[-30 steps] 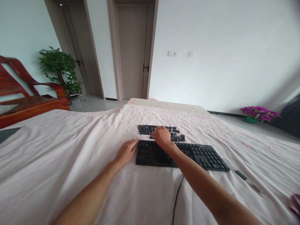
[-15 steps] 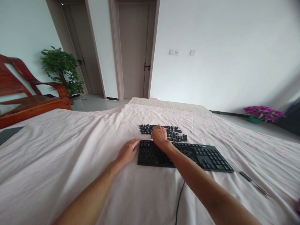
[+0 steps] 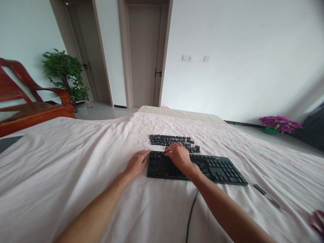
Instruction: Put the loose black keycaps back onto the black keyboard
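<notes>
A black keyboard (image 3: 157,172) lies on the cloth, with many of its keycaps off on the left and middle and the number pad still capped. Beyond its far edge, loose black keycaps (image 3: 168,137) are laid out in rows. My left hand (image 3: 136,162) rests at the keyboard's left end, fingers stretched out and touching its far left corner. Over the keyboard's top row is my right hand (image 3: 180,156), its thumb and fingers pinched together on a small dark piece, seemingly a keycap, mostly hidden by the fingertips.
Tweezers with a dark grip (image 3: 260,189) lie right of the keyboard. A cable (image 3: 191,214) runs from the keyboard toward me. The pink floral cloth (image 3: 101,141) is wrinkled. A wooden chair (image 3: 50,108), potted plant (image 3: 64,72) and purple flowers (image 3: 279,124) stand beyond.
My right hand has come back from the loose keycaps to the keyboard's top row, fingers pinched. My left hand stays at the keyboard's corner. The view has shifted slightly.
</notes>
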### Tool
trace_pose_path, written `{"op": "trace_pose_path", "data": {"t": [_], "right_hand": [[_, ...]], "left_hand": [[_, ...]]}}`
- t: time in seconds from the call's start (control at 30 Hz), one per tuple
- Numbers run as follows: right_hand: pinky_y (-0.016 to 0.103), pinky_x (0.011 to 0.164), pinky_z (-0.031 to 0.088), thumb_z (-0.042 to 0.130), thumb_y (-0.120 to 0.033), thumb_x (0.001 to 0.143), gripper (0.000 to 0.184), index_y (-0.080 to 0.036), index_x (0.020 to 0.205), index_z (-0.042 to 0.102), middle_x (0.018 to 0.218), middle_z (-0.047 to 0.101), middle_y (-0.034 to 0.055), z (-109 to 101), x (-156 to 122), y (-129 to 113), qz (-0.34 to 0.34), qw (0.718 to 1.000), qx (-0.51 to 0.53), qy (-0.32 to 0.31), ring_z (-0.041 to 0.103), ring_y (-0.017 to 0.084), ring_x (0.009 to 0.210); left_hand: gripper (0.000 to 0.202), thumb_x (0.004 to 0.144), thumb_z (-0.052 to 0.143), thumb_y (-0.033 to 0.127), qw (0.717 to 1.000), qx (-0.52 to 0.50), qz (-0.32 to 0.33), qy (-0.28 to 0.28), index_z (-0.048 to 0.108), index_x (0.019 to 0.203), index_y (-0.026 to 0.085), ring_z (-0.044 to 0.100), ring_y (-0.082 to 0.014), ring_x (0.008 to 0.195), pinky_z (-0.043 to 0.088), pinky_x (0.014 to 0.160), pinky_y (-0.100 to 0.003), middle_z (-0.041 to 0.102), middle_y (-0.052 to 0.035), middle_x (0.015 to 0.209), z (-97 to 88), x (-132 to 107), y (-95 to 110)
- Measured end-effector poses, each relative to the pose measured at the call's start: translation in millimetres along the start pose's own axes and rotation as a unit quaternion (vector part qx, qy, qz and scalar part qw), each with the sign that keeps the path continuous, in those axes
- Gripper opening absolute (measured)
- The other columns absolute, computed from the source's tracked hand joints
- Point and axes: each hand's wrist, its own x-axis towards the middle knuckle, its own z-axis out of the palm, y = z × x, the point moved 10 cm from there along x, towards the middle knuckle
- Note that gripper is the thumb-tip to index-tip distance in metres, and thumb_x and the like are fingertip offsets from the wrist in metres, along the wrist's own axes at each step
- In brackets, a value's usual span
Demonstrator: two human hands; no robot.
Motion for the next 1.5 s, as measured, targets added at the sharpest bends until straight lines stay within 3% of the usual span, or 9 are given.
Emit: {"op": "trace_pose_path", "data": {"t": [0.33, 0.63, 1.13, 1.27, 1.5], "right_hand": [[0.027, 0.083, 0.039, 0.058, -0.033, 0.09, 0.017, -0.027, 0.091, 0.074, 0.1, 0.066, 0.0031, 11.5, -11.6, -7.5, -0.048, 0.996, -0.075, -0.03, 0.05, 0.019, 0.098], [0.026, 0.083, 0.04, 0.055, -0.037, 0.092, 0.023, -0.031, 0.102, 0.074, 0.101, 0.066, 0.0031, 11.9, -13.1, -11.9, -0.037, 0.998, -0.032, -0.029, 0.05, 0.019, 0.096], [0.029, 0.082, 0.035, 0.055, -0.033, 0.091, 0.023, -0.023, 0.08, 0.073, 0.093, 0.064, 0.0056, 23.4, -9.6, -29.0, -0.063, 0.993, -0.076, -0.066, 0.051, 0.02, 0.092], [0.031, 0.082, 0.036, 0.048, -0.024, 0.094, 0.022, -0.022, 0.089, 0.069, 0.099, 0.062, 0.007, 21.6, -18.4, -39.6, -0.092, 0.986, -0.123, -0.063, 0.05, 0.021, 0.096], [0.035, 0.082, 0.036, 0.049, -0.009, 0.084, 0.027, -0.016, 0.107, 0.061, 0.108, 0.059, 0.0127, 23.2, -30.6, -51.5, -0.115, 0.977, -0.166, -0.067, 0.047, 0.025, 0.1]], "left_hand": [[0.051, 0.085, 0.046, 0.009, 1.0, 0.013, -0.008, -0.005, 0.056, 0.133, 0.023, 0.05, -0.0194, 0.129, 0.034, 0.112, -0.039, 0.059, -0.0053, 0.135, -0.9, -1.7, 1.1], [0.052, 0.083, 0.048, 0.008, 1.0, -0.003, -0.016, 0.0, 0.058, 0.131, 0.024, 0.051, -0.0197, 0.127, 0.035, 0.112, -0.04, 0.06, -0.0044, 0.135, -4.0, -1.7, 3.7], [0.048, 0.086, 0.047, 0.011, 1.0, -0.007, -0.004, -0.004, 0.057, 0.132, 0.022, 0.05, -0.0198, 0.128, 0.034, 0.113, -0.04, 0.059, -0.006, 0.135, -0.8, -1.7, 1.1], [0.048, 0.085, 0.047, 0.011, 1.0, -0.01, -0.005, -0.001, 0.057, 0.131, 0.021, 0.05, -0.0205, 0.129, 0.033, 0.113, -0.041, 0.059, -0.0065, 0.135, -1.0, -1.4, 0.3], [0.05, 0.085, 0.047, 0.011, 1.0, -0.005, -0.007, -0.001, 0.056, 0.132, 0.024, 0.05, -0.0202, 0.128, 0.034, 0.113, -0.041, 0.059, -0.0052, 0.136, 0.7, -1.2, -0.2]]}}
